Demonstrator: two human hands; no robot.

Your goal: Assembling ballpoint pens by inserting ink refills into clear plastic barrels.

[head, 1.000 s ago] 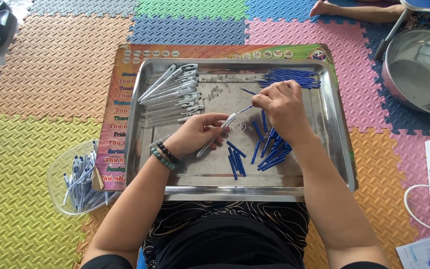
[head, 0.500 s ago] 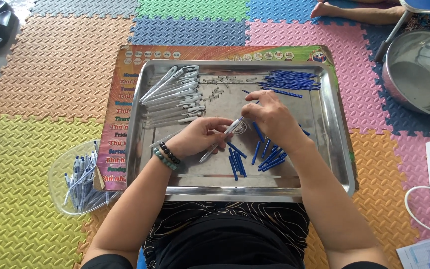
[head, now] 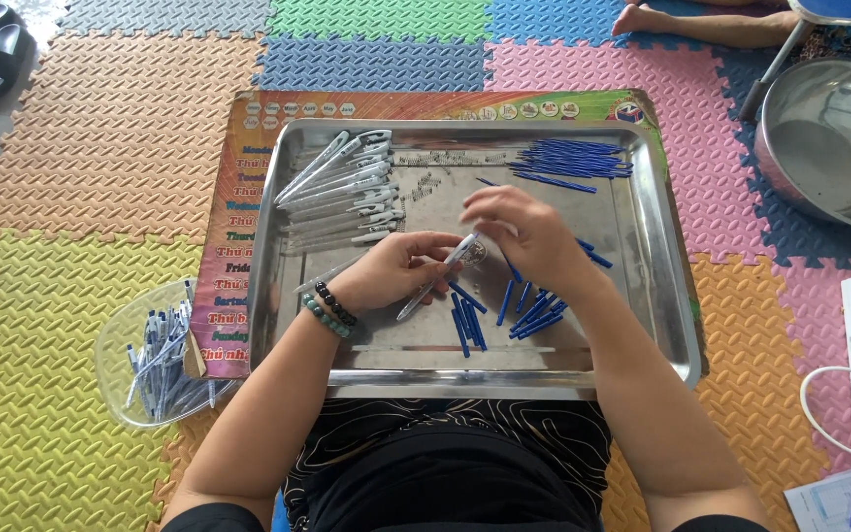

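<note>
Clear pen barrel (head: 435, 275) held by left hand (head: 396, 268) and right hand (head: 524, 232) over steel tray (head: 660, 296).

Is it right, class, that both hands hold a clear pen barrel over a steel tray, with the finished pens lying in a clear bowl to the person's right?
Not quite. The head view shows the clear bowl of pens on the person's left, beside the steel tray. Both the left hand and right hand do hold the clear pen barrel.

beaded bracelets (head: 327, 306), black patterned clothing (head: 445, 443)
</note>
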